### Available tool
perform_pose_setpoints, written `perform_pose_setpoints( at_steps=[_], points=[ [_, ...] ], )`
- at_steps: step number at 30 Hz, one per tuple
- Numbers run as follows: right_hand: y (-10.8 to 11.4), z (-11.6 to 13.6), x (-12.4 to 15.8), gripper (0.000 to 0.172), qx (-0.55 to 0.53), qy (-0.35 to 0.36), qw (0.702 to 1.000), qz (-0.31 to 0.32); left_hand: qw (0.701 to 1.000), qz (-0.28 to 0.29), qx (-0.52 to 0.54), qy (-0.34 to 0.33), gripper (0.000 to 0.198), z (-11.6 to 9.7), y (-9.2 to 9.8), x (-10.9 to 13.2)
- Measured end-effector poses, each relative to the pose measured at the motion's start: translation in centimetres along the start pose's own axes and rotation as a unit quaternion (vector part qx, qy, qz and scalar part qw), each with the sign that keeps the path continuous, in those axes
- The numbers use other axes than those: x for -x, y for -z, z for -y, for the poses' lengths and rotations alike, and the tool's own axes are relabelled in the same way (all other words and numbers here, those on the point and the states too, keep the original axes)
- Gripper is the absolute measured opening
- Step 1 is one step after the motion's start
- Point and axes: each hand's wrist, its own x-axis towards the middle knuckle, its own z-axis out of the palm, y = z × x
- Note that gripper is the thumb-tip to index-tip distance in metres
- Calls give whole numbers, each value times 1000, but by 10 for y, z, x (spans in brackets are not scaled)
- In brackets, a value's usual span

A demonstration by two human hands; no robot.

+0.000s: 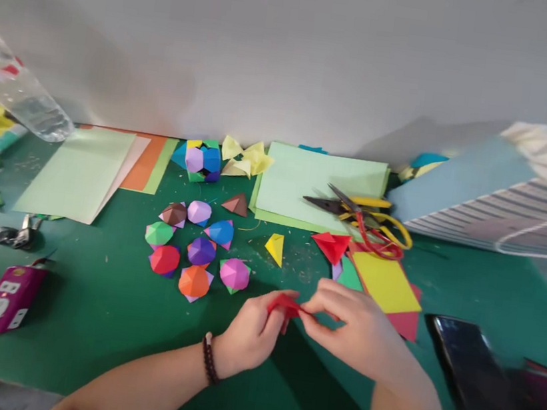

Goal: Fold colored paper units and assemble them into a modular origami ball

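My left hand point(250, 333) and my right hand point(355, 330) meet over the green mat point(104, 304), both pinching a small folded piece of red paper point(285, 306) between them. A beaded bracelet sits on my left wrist. Just left of my hands lies a cluster of several coloured folded paper balls point(197, 252). A yellow paper cone point(275, 247) and a red folded triangle point(331, 245) lie just beyond my hands.
Two pairs of scissors point(362, 218) rest on a pale green sheet point(321, 181). Yellow and red paper squares point(387, 284) lie right of my hands. A black phone point(477, 380) lies at the right, a purple box point(6, 297) at the left, and a plastic bottle point(20, 94) at far left.
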Motion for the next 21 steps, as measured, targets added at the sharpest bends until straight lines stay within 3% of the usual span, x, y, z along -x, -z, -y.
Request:
perform_pose_setpoints(
  at_steps=[4,7,9,11,16,19,21],
  points=[
    [4,0,-5,18,-87,-16,996,13,1000,0,-6,20,37,-3,-2,-2],
    [-9,-10,-11,26,-90,-89,986,-110,999,8,-28,39,35,-4,-4,1],
    [-27,-19,-18,24,-19,-140,971,-191,998,7,-35,45,33,-6,-5,3],
    [-48,-25,-24,22,48,-121,971,-198,999,1,-38,34,31,-7,-5,4],
    [-86,-31,-38,35,144,-87,973,-158,999,26,-29,-5,25,-7,-6,6],
    [-84,-34,-38,26,135,-75,971,-183,999,25,-26,-16,24,-5,-6,5],
    [-73,-36,-32,22,92,-92,965,-228,1000,5,23,14,23,-2,-7,3]
  ],
)
